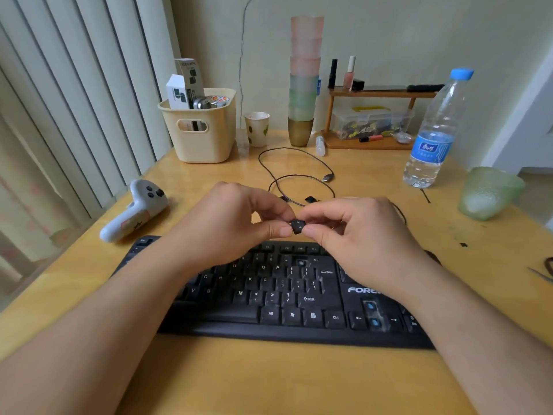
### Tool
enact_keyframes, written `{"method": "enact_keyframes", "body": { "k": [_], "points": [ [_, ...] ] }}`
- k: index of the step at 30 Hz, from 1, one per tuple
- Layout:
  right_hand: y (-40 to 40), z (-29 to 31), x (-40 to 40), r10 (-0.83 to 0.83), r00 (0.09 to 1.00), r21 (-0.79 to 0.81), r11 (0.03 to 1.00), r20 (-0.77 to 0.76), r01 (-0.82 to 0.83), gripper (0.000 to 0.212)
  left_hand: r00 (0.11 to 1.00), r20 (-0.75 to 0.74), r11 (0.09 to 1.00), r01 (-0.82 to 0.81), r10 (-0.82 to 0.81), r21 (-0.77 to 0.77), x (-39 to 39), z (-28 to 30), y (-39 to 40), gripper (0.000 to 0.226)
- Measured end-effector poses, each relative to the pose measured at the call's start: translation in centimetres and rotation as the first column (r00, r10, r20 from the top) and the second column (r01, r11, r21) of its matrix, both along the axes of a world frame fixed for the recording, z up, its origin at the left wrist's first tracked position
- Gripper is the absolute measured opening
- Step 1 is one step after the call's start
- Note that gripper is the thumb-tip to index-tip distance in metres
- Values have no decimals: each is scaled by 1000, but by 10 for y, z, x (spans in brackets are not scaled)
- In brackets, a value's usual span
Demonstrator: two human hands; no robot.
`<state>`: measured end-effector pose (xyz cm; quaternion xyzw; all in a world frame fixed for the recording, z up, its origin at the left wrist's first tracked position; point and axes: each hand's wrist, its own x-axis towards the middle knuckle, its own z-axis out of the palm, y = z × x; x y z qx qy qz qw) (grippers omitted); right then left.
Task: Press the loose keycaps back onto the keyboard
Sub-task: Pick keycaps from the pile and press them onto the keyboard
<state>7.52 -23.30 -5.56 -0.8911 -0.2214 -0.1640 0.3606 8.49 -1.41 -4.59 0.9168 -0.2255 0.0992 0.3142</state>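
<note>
A black keyboard [278, 298] lies on the wooden desk in front of me. Above its top rows, my left hand [236, 226] and my right hand [356, 232] meet and pinch one black keycap [298, 226] between thumbs and fingertips; it is marked "+" and "=". An empty key slot [300, 262] shows in the number row next to the backspace key. Two more bare slots [372, 314] with blue stems show among the arrow keys. Two other loose black keycaps [310, 199] lie on the desk beyond my hands, by the cable.
A white game controller [134, 211] lies left of the keyboard. A looped USB cable [299, 175], a cream basket [200, 127], a paper cup [256, 127], stacked cups [303, 82], a small wooden shelf [374, 115], a water bottle [434, 130] and a green glass bowl [487, 193] stand behind.
</note>
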Motion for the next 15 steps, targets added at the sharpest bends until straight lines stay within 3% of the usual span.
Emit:
{"method": "enact_keyframes", "body": {
  "k": [5,12,15],
  "points": [
    [-1,0,2,67,992,134,990,-105,-53,33,998,-36,997,41,-43,-68,3,-3,1,20],
    [0,-1,6,237,937,417,902,-258,-113,25,994,-40,985,98,-105,-143,1,-7,-6,36],
    [0,-3,7,225,937,437,895,-268,-90,22,993,-31,983,111,-116,-144,1,-9,-6,38]
  ]
}}
